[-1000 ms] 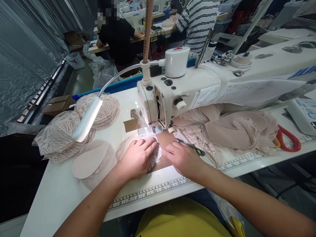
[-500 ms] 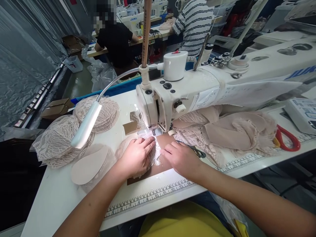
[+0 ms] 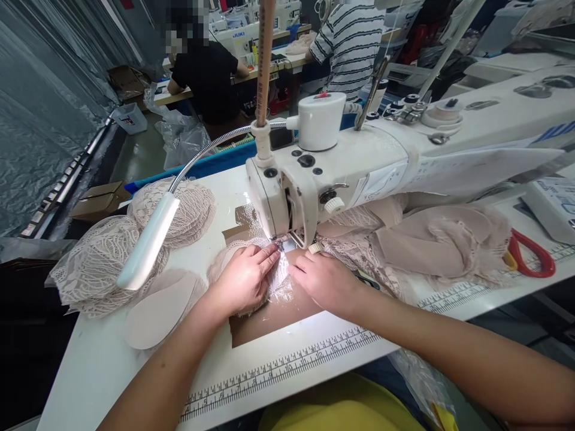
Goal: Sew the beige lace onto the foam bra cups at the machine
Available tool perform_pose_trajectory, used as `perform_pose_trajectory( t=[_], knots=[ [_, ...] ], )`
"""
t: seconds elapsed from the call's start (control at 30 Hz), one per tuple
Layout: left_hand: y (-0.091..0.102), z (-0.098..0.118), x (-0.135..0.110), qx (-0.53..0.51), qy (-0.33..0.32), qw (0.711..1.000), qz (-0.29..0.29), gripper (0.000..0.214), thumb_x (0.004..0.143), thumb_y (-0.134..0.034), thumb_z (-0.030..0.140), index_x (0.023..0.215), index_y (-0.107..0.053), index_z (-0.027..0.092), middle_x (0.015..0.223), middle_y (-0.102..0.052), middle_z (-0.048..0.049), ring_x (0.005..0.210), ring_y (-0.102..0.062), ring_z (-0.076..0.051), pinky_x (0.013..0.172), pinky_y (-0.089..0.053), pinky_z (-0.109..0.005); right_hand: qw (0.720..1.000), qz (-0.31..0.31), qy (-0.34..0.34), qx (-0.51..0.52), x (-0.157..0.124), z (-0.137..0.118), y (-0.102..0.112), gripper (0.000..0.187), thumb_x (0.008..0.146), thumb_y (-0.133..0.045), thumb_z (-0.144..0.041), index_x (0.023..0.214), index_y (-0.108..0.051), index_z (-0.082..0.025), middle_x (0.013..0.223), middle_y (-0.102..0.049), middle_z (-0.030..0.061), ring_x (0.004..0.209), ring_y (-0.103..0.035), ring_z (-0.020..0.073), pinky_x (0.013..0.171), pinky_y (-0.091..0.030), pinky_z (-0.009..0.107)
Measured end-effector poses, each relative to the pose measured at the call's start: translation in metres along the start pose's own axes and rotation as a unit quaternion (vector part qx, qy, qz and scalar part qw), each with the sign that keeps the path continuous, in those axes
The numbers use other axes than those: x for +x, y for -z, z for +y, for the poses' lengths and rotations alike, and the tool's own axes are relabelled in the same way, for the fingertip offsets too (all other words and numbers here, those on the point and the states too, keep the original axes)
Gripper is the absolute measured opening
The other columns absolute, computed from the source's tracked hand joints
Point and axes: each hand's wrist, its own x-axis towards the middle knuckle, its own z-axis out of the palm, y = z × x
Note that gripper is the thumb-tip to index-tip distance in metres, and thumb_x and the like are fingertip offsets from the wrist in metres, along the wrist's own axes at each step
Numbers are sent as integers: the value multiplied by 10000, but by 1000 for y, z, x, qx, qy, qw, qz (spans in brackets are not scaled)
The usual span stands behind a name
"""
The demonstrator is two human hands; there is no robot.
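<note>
A beige lace piece (image 3: 279, 280) lies under the needle end of a white sewing machine (image 3: 330, 143). My left hand (image 3: 245, 276) bears down on its left part, two fingers extended close to the presser foot and the others curled against the fabric. On the lace's right edge my right hand (image 3: 326, 282) is closed, with thumb and index finger pinching near the foot. Its other fingers are folded and partly hidden. Brown tape or card (image 3: 269, 323) covers the table below the lace. A dark-handled tool (image 3: 367, 280) shows partly behind my right hand.
Lace stacks (image 3: 105, 257) and an oval cup piece (image 3: 157, 311) lie to the left, below a lamp (image 3: 148, 245). Right of the needle are beige fabric pieces (image 3: 431, 239) and red-handled scissors (image 3: 534, 254). A printed ruler (image 3: 287, 371) runs along the front edge. Two people sit beyond.
The lace has shifted slightly towards the needle, with my left fingertips now nearer the presser foot. My right hand stays at its right edge. The camera view has moved a little.
</note>
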Motion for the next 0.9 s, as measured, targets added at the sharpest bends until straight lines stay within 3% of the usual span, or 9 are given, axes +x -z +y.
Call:
perform_pose_trajectory(
  t=[0.2, 0.4, 0.67, 0.9],
  knots=[
    [-4, -13, 4, 16, -12, 1000, 23, 543, 760, -478, 78, 1301, -517, 108, 1287, -561, -134, 1021, -509, -272, 879, -447, -420, 999, 25, -32, -22, 9, 1, -4, 222, 842, -459, -46, 899, -644, -154, 830, -635, 55, 680, -495, 161, 580, -286, 306],
    [-10, -7, 0, -3, -33, 996, 85, 359, 900, -429, 138, 1226, -576, 164, 1201, -607, -135, 995, -541, -248, 832, -480, -406, 997, 67, -43, -19, 8, 1, -9, 258, 847, -451, -49, 934, -667, -161, 811, -643, 66, 719, -526, 172, 604, -319, 300],
    [-13, -14, 3, -37, -52, 995, 81, 338, 910, -435, 135, 1199, -595, 205, 1132, -655, -113, 981, -580, -236, 821, -481, -417, 996, 12, -82, 17, 12, 5, -7, 371, 824, -484, -60, 1134, -642, -191, 918, -663, 107, 873, -569, 232, 664, -383, 314],
    [-10, -21, 10, -68, -29, 994, 82, 376, 881, -440, 106, 1193, -610, 229, 1135, -652, -92, 1014, -564, -237, 855, -451, -407, 993, 5, -98, 61, 15, 10, -10, 323, 888, -461, -155, 1157, -630, -214, 965, -638, 92, 845, -542, 200, 670, -355, 296]
  ],
)
